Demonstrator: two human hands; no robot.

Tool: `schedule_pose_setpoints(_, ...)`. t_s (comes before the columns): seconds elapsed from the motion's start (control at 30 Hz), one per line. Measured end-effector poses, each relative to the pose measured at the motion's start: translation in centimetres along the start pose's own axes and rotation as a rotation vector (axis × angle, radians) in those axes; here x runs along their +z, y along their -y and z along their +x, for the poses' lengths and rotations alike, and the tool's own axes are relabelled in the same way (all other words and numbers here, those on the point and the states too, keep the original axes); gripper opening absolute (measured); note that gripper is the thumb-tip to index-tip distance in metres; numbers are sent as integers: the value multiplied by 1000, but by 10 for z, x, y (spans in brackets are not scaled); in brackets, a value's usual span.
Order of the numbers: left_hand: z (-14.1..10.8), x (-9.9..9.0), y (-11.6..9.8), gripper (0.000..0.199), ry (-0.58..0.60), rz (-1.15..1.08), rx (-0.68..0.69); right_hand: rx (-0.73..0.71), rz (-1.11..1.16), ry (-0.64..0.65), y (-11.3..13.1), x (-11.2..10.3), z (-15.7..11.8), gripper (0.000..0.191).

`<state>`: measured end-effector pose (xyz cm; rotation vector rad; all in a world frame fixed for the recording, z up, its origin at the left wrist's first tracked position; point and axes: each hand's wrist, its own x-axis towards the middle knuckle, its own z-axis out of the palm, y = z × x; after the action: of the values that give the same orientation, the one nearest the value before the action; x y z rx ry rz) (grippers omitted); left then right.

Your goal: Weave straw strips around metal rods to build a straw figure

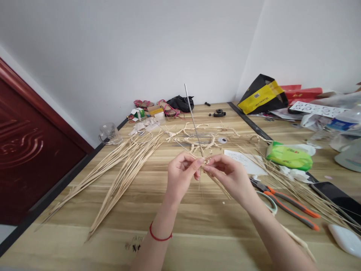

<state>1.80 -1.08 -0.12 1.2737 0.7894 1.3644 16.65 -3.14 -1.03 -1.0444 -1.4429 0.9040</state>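
Observation:
Both hands meet above the middle of the table. My left hand (183, 173) is closed in a pinch on the lower end of a thin metal rod (190, 111), which rises up and tilts slightly left. Pale straw strands (218, 182) wrap around the rod's foot and trail down to the right. My right hand (228, 171) pinches these strands close to the left fingertips. The exact knot or weave between the fingers is too small to make out. Just beyond the hands lie woven straw pieces (210, 142) on the table.
Long straw bundles (124, 169) lie to the left, near a glass mug (109, 133). At right are pliers (290, 205) with orange-grey handles, a green tissue pack (290, 156), a phone (338, 199) and loose straw (296, 188). A black-yellow bag (262, 96) stands at the back right.

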Motion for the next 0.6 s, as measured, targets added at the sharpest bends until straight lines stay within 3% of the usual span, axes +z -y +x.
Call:
schedule_pose_setpoints(0.4, 2, -6, -4, 11, 105, 94, 89, -7, -25, 75, -1, -6, 0, 14)
schedule_pose_setpoints(0.6, 3, -6, -5, 12, 109, 60, 60, 14, 13, 101, 4, -7, 1, 11)
